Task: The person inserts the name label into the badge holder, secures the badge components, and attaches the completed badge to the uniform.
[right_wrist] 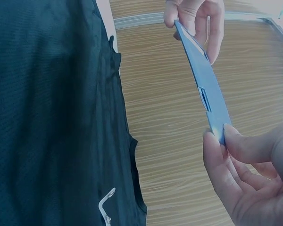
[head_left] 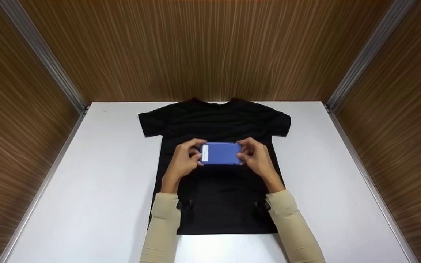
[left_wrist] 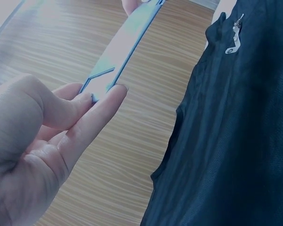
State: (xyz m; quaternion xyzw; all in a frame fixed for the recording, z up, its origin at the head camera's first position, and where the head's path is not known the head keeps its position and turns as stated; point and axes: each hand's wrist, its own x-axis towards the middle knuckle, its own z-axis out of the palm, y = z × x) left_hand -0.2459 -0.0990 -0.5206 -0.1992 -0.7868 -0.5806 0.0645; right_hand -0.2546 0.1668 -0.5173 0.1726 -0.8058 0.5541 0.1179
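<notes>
A flat blue rectangular case with a white label at its left end is held up above a black T-shirt. Thumb and fingers of my left hand pinch its left end. The opposite end is pinched by my right hand. In the right wrist view the blue case appears thin and nearly edge-on, with a small notch along one side. The left wrist view shows its pale, shiny face. Spread out beneath both hands, the T-shirt has its collar toward the back wall.
The T-shirt lies on a white table. Wood-grain panels rise at the back and both sides, joined by metal corner strips. A small white shape shows on the shirt; whether it is printed or loose, I cannot tell.
</notes>
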